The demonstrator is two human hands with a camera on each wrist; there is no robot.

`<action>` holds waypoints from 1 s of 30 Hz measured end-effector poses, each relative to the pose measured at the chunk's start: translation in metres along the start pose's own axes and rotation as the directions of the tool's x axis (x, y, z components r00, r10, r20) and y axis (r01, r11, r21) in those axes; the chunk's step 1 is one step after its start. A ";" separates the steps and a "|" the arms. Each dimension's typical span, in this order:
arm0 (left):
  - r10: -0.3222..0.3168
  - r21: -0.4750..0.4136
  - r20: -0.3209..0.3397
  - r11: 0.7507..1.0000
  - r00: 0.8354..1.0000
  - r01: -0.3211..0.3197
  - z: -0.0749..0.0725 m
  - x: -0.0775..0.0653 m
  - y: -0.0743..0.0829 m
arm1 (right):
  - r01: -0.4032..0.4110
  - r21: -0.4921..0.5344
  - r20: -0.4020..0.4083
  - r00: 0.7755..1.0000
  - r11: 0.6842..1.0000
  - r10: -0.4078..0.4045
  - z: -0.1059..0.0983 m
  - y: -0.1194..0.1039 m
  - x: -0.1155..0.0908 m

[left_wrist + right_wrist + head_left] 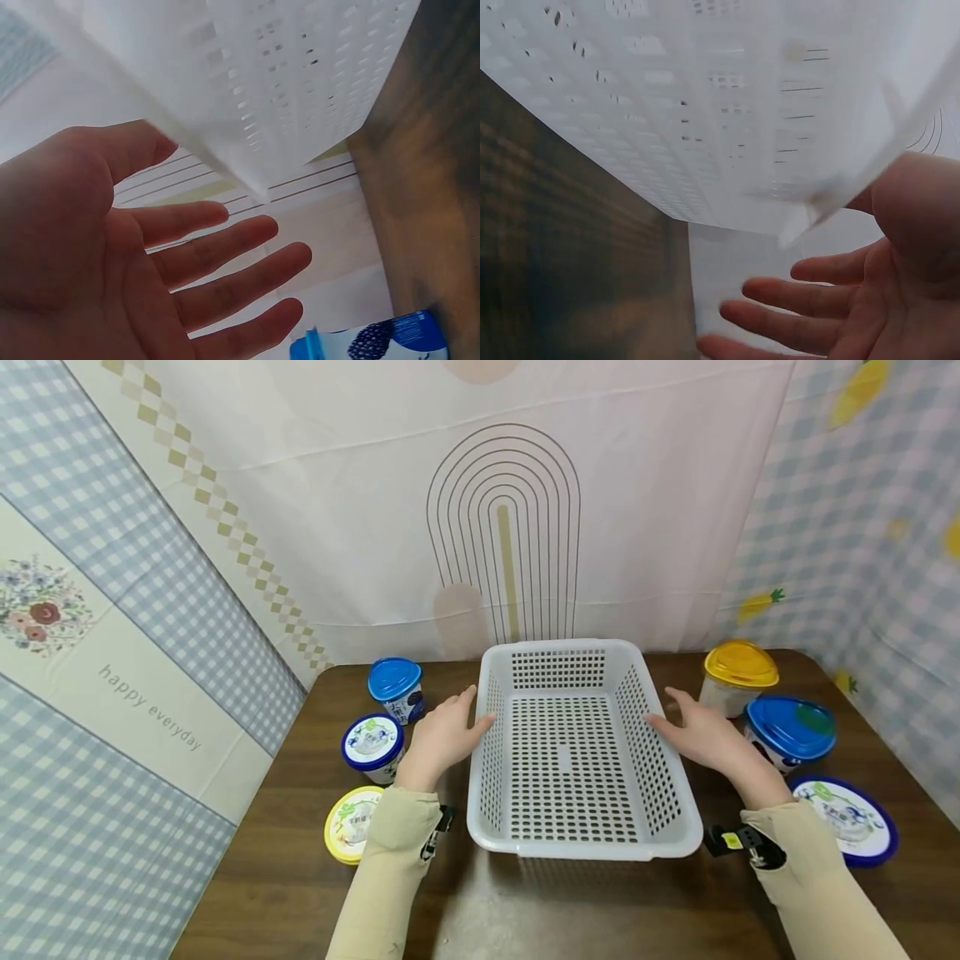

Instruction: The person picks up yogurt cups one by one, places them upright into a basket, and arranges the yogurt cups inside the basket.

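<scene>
A white plastic basket (585, 850) with perforated walls and floor stands in the middle of the wooden table, with nothing in it. My left hand (442, 735) is at its left side, the thumb tip right at the rim and the other fingers extended outside the wall. On the opposite side my right hand (697, 735) mirrors it, thumb over the right rim. Both wrist views show spread, nearly straight fingers below the basket's rim. In the left wrist view a blue-lidded tub (397, 341) lies close past the fingertips.
Left of the basket stand a blue-lidded tub (395, 679), a dark-blue-rimmed tub (372, 739) and a yellow-rimmed tub (348, 827). Along the right are a yellow-lidded tub (741, 664), a blue-lidded tub (791, 727) and a white-lidded tub (847, 822). A cloth curtain (360, 543) hangs behind.
</scene>
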State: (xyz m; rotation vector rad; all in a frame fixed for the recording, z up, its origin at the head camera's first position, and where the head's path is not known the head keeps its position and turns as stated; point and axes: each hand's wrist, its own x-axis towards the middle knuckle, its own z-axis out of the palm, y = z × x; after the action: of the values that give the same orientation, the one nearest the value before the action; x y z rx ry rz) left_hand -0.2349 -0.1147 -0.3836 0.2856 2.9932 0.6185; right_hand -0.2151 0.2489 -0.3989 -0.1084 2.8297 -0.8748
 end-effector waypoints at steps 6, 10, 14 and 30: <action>-0.008 -0.028 0.005 1.000 1.000 0.009 0.009 -0.003 -0.007 | -0.018 0.169 0.041 0.999 0.985 0.011 0.013 0.002 -0.001; 0.005 -0.084 0.020 0.996 1.000 -0.004 0.013 -0.003 -0.009 | -0.020 0.264 0.047 0.999 0.964 0.008 0.019 0.005 -0.001; 0.014 -0.104 0.025 0.994 1.000 -0.012 0.016 -0.003 -0.009 | -0.021 0.295 0.034 0.999 0.955 0.012 0.021 0.008 0.000; 0.021 -0.116 0.008 0.993 1.000 -0.019 0.022 -0.004 -0.014 | -0.057 0.418 0.075 0.997 0.907 0.028 0.033 0.019 0.005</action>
State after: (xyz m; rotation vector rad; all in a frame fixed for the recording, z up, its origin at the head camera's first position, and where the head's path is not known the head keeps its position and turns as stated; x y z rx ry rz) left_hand -0.2312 -0.1194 -0.4093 0.3101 2.9341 0.7878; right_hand -0.2136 0.2452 -0.4372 -0.0160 2.5021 -1.4151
